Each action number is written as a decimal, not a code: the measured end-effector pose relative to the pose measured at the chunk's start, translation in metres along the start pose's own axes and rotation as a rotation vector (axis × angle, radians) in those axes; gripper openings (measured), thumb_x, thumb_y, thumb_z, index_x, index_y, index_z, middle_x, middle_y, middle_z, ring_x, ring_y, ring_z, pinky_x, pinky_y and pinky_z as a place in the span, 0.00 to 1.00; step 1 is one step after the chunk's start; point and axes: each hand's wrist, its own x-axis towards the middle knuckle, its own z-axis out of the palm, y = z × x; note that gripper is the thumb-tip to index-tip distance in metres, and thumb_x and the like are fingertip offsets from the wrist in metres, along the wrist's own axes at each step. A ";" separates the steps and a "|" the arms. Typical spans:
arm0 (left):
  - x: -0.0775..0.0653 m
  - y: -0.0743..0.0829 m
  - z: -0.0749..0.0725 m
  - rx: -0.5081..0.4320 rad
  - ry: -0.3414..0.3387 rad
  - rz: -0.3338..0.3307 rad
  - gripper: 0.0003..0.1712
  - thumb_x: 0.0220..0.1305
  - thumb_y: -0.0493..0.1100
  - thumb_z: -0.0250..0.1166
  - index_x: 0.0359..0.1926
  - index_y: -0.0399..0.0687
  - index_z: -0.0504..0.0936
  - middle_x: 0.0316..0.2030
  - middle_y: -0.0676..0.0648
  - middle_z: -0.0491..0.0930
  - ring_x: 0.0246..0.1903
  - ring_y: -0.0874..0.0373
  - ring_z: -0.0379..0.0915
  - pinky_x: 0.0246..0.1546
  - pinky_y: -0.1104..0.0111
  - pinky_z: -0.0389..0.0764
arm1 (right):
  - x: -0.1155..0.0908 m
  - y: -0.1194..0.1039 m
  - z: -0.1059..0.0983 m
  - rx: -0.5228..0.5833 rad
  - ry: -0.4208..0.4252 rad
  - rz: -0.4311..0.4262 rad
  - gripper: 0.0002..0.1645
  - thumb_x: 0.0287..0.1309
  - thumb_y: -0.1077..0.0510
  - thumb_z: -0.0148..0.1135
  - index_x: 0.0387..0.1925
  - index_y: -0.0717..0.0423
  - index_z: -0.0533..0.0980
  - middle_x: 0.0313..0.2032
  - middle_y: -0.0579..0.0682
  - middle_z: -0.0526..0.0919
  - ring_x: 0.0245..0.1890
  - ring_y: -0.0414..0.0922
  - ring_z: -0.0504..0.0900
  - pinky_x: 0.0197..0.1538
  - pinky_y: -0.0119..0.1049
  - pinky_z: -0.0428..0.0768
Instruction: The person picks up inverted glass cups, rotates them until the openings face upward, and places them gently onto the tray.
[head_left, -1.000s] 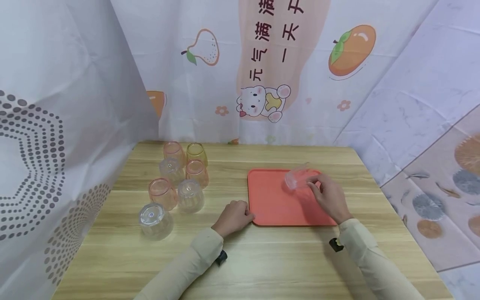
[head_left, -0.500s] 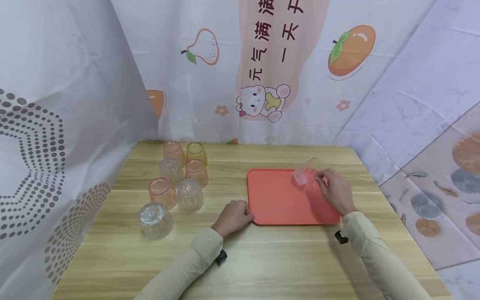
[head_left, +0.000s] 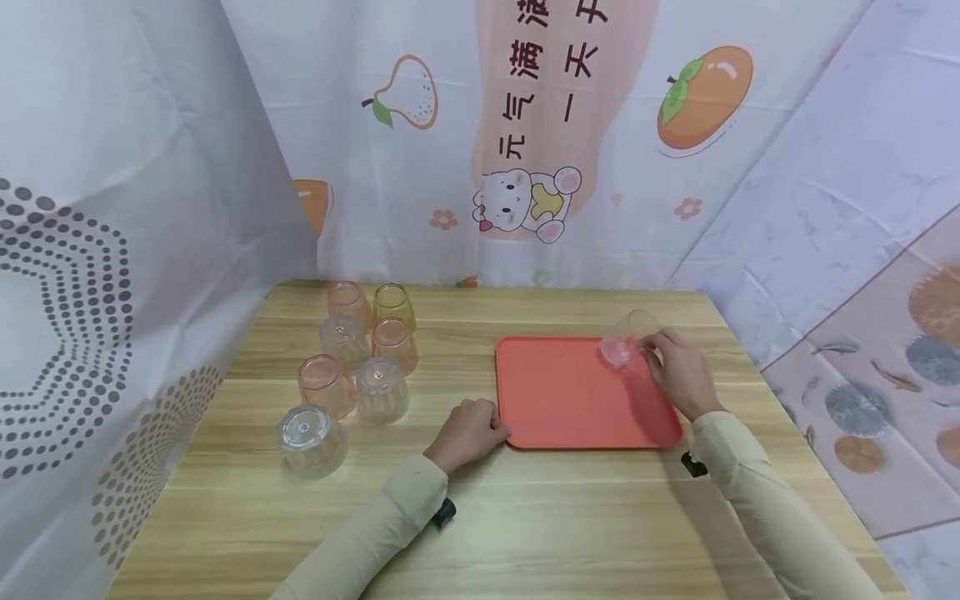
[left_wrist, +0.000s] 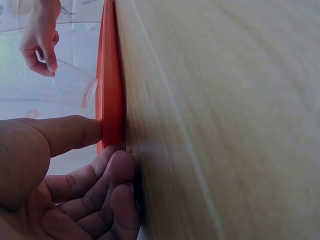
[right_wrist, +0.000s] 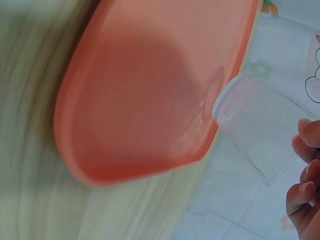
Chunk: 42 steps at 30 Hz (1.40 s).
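Note:
In the head view my right hand (head_left: pixel 684 375) pinches a clear plastic cup (head_left: pixel 627 335) at its side, over the far right corner of the red tray (head_left: pixel 562 400). The cup is tilted, its thicker end down towards the tray. The right wrist view shows that lower end of the cup (right_wrist: pixel 265 127) close to the tray's rim; whether they touch I cannot tell. At the tray's near left corner, my left hand (head_left: pixel 467 435) holds the edge. Its thumb lies on the tray's rim (left_wrist: pixel 111 90) in the left wrist view, and the curled fingers sit beneath, against the tabletop.
Several upside-down cups, clear, pink and yellow, stand grouped on the left of the wooden table (head_left: pixel 525 533); the nearest is a clear cup (head_left: pixel 311 442). A printed curtain (head_left: pixel 420 200) hangs behind the table, with more sheets at both sides.
My right hand has carried the clear cup rightwards and slightly back across the tray, to its far right corner. The left hand and the grouped cups have stayed put.

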 end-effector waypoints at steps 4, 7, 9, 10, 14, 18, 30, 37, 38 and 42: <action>-0.001 0.001 -0.001 -0.006 0.000 0.000 0.29 0.65 0.42 0.69 0.12 0.53 0.62 0.10 0.60 0.51 0.13 0.66 0.46 0.17 0.71 0.53 | 0.001 0.003 0.000 -0.024 -0.014 -0.001 0.06 0.58 0.69 0.70 0.38 0.62 0.83 0.35 0.55 0.82 0.30 0.57 0.83 0.29 0.56 0.78; -0.001 0.000 0.000 -0.009 -0.001 0.001 0.31 0.66 0.42 0.68 0.11 0.53 0.61 0.10 0.60 0.50 0.13 0.66 0.45 0.17 0.71 0.53 | 0.001 0.005 0.001 -0.036 -0.030 -0.005 0.06 0.59 0.69 0.69 0.38 0.62 0.83 0.35 0.55 0.81 0.29 0.57 0.83 0.29 0.56 0.78; -0.001 0.000 0.000 -0.013 -0.001 0.002 0.31 0.66 0.42 0.68 0.11 0.53 0.61 0.10 0.60 0.50 0.13 0.66 0.46 0.17 0.71 0.53 | 0.000 0.007 0.001 -0.041 -0.044 -0.008 0.06 0.59 0.69 0.69 0.39 0.62 0.83 0.35 0.55 0.81 0.29 0.57 0.82 0.29 0.56 0.78; -0.001 0.000 0.000 -0.015 -0.002 0.002 0.31 0.66 0.42 0.68 0.11 0.53 0.61 0.10 0.61 0.50 0.12 0.66 0.46 0.17 0.71 0.53 | 0.000 0.008 0.001 -0.042 -0.049 -0.007 0.06 0.59 0.70 0.68 0.39 0.62 0.83 0.35 0.55 0.81 0.29 0.57 0.82 0.29 0.56 0.78; -0.001 -0.001 0.000 -0.014 -0.004 0.001 0.31 0.65 0.42 0.68 0.11 0.54 0.61 0.09 0.61 0.50 0.12 0.66 0.46 0.16 0.72 0.53 | 0.000 0.012 0.001 -0.040 -0.068 0.002 0.05 0.60 0.69 0.68 0.38 0.61 0.83 0.35 0.53 0.80 0.31 0.56 0.83 0.29 0.55 0.79; -0.001 0.000 0.000 -0.015 -0.008 -0.005 0.31 0.65 0.42 0.68 0.10 0.53 0.61 0.09 0.61 0.50 0.12 0.67 0.46 0.16 0.72 0.53 | 0.000 0.013 0.001 -0.038 -0.075 0.001 0.04 0.60 0.69 0.68 0.37 0.60 0.83 0.35 0.52 0.80 0.32 0.55 0.83 0.29 0.55 0.78; 0.000 0.000 0.001 -0.019 -0.015 -0.005 0.31 0.66 0.43 0.68 0.10 0.53 0.62 0.08 0.61 0.51 0.11 0.67 0.46 0.15 0.72 0.52 | 0.005 0.014 -0.001 -0.040 -0.115 0.003 0.06 0.61 0.72 0.65 0.38 0.63 0.83 0.35 0.53 0.79 0.34 0.56 0.81 0.33 0.55 0.79; 0.000 0.000 0.001 -0.020 -0.013 -0.006 0.31 0.66 0.43 0.68 0.10 0.54 0.61 0.09 0.61 0.51 0.11 0.67 0.46 0.15 0.72 0.52 | 0.008 0.013 -0.002 -0.060 -0.119 0.014 0.06 0.60 0.71 0.66 0.38 0.62 0.83 0.35 0.53 0.79 0.33 0.55 0.81 0.31 0.55 0.79; 0.000 0.000 0.001 -0.019 -0.011 -0.006 0.31 0.66 0.43 0.68 0.10 0.54 0.61 0.09 0.61 0.51 0.11 0.67 0.46 0.15 0.72 0.52 | 0.009 0.012 -0.003 -0.066 -0.122 0.018 0.06 0.60 0.71 0.67 0.39 0.62 0.83 0.35 0.53 0.79 0.32 0.55 0.81 0.31 0.55 0.79; -0.001 0.000 0.001 -0.011 -0.012 -0.009 0.31 0.65 0.43 0.68 0.09 0.54 0.61 0.08 0.61 0.51 0.11 0.67 0.45 0.15 0.72 0.52 | 0.009 0.009 -0.006 -0.080 -0.149 0.048 0.07 0.60 0.70 0.68 0.40 0.62 0.84 0.37 0.55 0.80 0.32 0.56 0.82 0.30 0.55 0.79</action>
